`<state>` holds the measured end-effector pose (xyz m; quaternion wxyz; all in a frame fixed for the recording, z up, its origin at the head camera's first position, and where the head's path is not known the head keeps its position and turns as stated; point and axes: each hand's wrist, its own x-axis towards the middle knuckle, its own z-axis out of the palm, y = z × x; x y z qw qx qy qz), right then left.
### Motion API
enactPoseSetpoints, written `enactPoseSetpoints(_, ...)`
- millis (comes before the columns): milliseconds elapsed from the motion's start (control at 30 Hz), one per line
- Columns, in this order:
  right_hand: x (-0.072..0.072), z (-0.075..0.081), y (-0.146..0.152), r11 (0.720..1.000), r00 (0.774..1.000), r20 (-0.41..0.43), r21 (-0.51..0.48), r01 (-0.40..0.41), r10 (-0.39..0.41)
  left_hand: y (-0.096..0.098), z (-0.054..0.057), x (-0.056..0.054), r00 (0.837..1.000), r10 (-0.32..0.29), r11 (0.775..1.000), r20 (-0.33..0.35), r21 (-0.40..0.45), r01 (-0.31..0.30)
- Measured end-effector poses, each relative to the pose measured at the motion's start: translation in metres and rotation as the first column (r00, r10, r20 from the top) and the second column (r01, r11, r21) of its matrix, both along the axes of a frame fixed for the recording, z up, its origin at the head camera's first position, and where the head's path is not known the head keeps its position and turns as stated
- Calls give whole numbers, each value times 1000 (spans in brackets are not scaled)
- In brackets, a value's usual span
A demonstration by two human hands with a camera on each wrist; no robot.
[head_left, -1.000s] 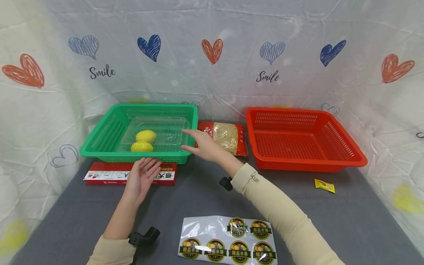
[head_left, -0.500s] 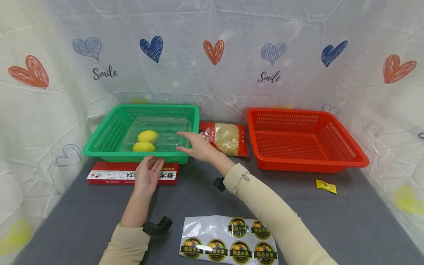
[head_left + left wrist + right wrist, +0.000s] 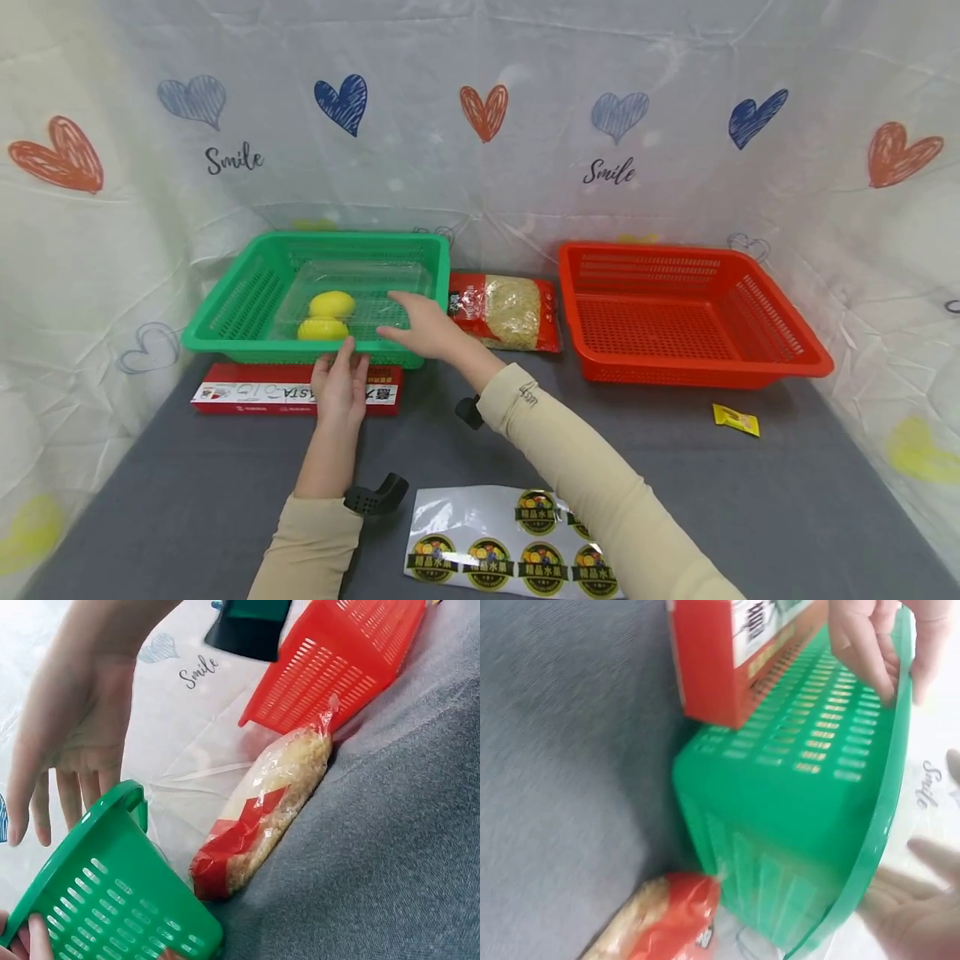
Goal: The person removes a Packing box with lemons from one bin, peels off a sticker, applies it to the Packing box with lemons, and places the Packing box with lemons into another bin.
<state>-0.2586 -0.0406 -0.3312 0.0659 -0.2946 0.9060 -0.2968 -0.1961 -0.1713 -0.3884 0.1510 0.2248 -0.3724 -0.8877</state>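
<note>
At the front rim of the green basket [image 3: 232, 345], my left hand [image 3: 341, 387] holds the edge, with fingers on both sides of the rim in the right wrist view. My right hand [image 3: 427, 329] reaches over the basket's right front corner, its thumb and fingers spread apart and holding nothing. Inside the basket lie a clear plastic box [image 3: 375, 283] and two yellow lemon-like fruits [image 3: 332, 304], seen through or beside the clear plastic. Part of the box's right end is behind my right hand.
A red and white carton [image 3: 247, 398] lies before the green basket. Right of it are a red bag of pale grainy food [image 3: 513, 312], a red basket [image 3: 697, 367] and a small yellow packet [image 3: 735, 419]. A sheet of round stickers [image 3: 465, 517] lies near the front.
My left hand has moved right and up to the green basket's front rim and taken hold of it. My right hand has shifted left, further over the basket.
</note>
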Motion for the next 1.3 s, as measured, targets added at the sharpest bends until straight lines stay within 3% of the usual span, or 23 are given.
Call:
enactPoseSetpoints(167, -3, 1, -13, 990, 987, 85, -10, 140, -138, 1, 1, -2, 1000, 10, 1000, -10, 3, -10)
enactPoseSetpoints(400, -7, 0, -27, 947, 931, 226, -78, 310, -286, 0, 1, -2, 999, 29, 999, -26, 14, -29)
enactPoseSetpoints(1067, -18, -12, -37, 898, 892, 272, -157, 411, -361, 0, 1, -1, 999, 31, 998, -36, 48, -29)
enactPoseSetpoints(1300, -21, -13, -36, 869, 842, 412, -194, 455, -348, -2, 1, 1, 999, 33, 996, -39, 79, -30)
